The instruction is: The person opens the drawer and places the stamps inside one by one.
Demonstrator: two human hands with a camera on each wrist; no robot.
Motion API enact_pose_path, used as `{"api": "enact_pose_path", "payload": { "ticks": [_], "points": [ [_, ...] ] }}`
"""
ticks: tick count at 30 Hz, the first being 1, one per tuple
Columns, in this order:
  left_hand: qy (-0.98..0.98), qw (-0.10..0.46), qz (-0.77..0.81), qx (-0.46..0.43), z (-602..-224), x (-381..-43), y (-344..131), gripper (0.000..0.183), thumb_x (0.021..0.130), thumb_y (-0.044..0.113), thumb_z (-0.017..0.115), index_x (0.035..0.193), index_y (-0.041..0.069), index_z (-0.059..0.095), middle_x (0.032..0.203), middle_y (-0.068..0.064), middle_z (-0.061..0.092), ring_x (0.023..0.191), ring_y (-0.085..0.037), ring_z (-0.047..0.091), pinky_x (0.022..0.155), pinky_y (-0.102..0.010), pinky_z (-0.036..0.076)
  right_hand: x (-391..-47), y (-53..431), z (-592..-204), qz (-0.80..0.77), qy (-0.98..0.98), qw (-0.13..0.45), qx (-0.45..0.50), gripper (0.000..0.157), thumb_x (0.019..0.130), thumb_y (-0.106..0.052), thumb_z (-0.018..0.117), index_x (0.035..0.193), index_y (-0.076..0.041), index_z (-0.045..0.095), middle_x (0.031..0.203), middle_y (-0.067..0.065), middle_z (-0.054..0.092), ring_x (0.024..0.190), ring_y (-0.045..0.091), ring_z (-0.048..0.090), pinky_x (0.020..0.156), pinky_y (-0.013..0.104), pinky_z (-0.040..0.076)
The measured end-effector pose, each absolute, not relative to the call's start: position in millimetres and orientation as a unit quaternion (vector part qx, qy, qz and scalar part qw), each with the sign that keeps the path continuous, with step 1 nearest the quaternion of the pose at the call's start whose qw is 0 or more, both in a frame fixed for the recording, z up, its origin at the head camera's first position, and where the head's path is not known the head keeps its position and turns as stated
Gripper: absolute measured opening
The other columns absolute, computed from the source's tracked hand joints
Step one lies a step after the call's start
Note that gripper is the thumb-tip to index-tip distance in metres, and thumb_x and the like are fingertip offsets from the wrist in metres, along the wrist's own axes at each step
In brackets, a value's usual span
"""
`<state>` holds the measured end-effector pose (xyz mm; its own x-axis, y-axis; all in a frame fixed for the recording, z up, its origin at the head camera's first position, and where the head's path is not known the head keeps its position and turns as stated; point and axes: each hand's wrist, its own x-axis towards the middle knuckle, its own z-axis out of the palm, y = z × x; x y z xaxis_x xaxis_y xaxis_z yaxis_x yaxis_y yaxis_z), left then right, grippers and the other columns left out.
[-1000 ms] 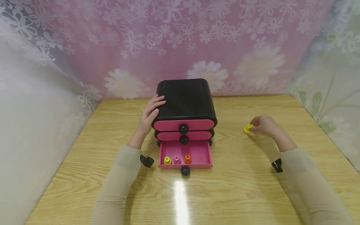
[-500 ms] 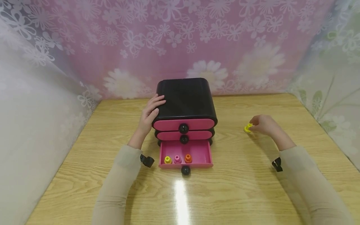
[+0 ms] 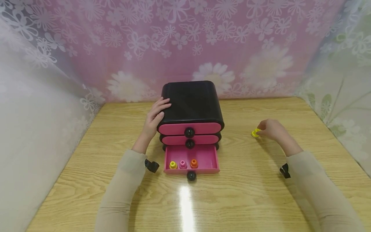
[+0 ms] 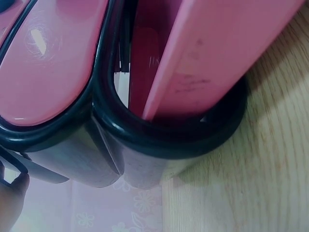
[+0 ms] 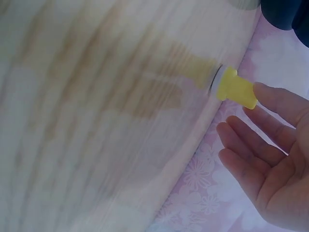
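A small yellow stepped piece (image 3: 255, 133) with a wide round base stands on the table. My right hand (image 3: 271, 130) pinches its narrow top between thumb and index finger, while the other fingers hang loosely curled in the right wrist view. My left hand (image 3: 153, 116) rests against the upper left side of a black drawer cabinet (image 3: 189, 101), fingers extended onto its top. The cabinet's bottom pink drawer (image 3: 207, 158) is pulled out. Inside it, along the front, sit a yellow piece (image 3: 173, 165), a pink piece (image 3: 183, 164) and an orange piece (image 3: 194, 163) of similar shape.
Above the pulled-out drawer, the top drawer (image 3: 174, 129) and middle drawer (image 3: 174, 140) are closed, each with a round black knob. The wood-grain table (image 3: 246, 199) ends at a pink flowered curtain (image 3: 179, 48) behind the cabinet.
Nearly nothing differs: the right wrist has shifted very slightly, with its fingers staying at the yellow piece. The left hand and the drawers have not moved.
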<state>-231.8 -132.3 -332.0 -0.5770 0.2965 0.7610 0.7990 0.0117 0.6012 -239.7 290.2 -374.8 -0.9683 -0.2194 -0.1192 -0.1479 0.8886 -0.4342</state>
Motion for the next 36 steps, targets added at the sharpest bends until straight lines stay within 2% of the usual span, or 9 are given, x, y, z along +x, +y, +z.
{"api": "enact_pose_path", "payload": {
  "ticks": [6,14,22,30,36],
  "points": [
    [-0.682,0.218,-0.571,-0.402,-325,-226,-130,0.033,0.078,-0.012,0.032,0.104,-0.027,0.045,0.118,-0.043,0.035,0.121,-0.053,0.016,0.104,-0.047,0.012,-235,290,-373,-0.226,0.968,0.069,-0.086,0.030,0.082,-0.014,0.058,0.097,0.012,0.058,0.097,0.028,0.057,0.087,0.040,0.053,0.071,0.049,0.044],
    [-0.680,0.221,-0.570,-0.405,-327,-227,-130,0.033,0.078,-0.013,0.032,0.105,-0.027,0.045,0.119,-0.043,0.035,0.121,-0.053,0.016,0.104,-0.047,0.012,-216,277,-362,-0.246,0.963,0.012,-0.104,0.034,0.083,-0.019,0.059,0.100,0.011,0.058,0.098,0.029,0.057,0.090,0.041,0.053,0.074,0.051,0.043],
    [-0.680,0.223,-0.568,-0.407,-326,-227,-130,0.033,0.078,-0.012,0.033,0.105,-0.027,0.045,0.118,-0.043,0.035,0.121,-0.053,0.016,0.104,-0.045,0.013,-189,246,-349,-0.236,0.959,-0.037,-0.153,0.025,0.081,-0.015,0.062,0.096,0.005,0.062,0.094,0.023,0.062,0.087,0.038,0.057,0.069,0.049,0.046],
    [-0.682,0.222,-0.567,-0.405,-327,-226,-131,0.033,0.079,-0.012,0.032,0.105,-0.026,0.045,0.119,-0.042,0.035,0.121,-0.053,0.016,0.104,-0.045,0.013,-167,206,-342,-0.259,0.936,-0.067,-0.230,0.013,0.075,-0.008,0.067,0.085,0.000,0.066,0.084,0.011,0.065,0.079,0.029,0.061,0.070,0.043,0.050],
    [-0.680,0.223,-0.572,-0.400,-328,-228,-130,0.031,0.082,-0.009,0.034,0.105,-0.025,0.046,0.118,-0.041,0.036,0.121,-0.052,0.018,0.105,-0.042,0.014,-159,181,-342,-0.264,0.923,-0.065,-0.272,0.011,0.074,-0.012,0.069,0.083,-0.006,0.067,0.080,0.002,0.064,0.073,0.021,0.060,0.067,0.037,0.049]
  ]
}}
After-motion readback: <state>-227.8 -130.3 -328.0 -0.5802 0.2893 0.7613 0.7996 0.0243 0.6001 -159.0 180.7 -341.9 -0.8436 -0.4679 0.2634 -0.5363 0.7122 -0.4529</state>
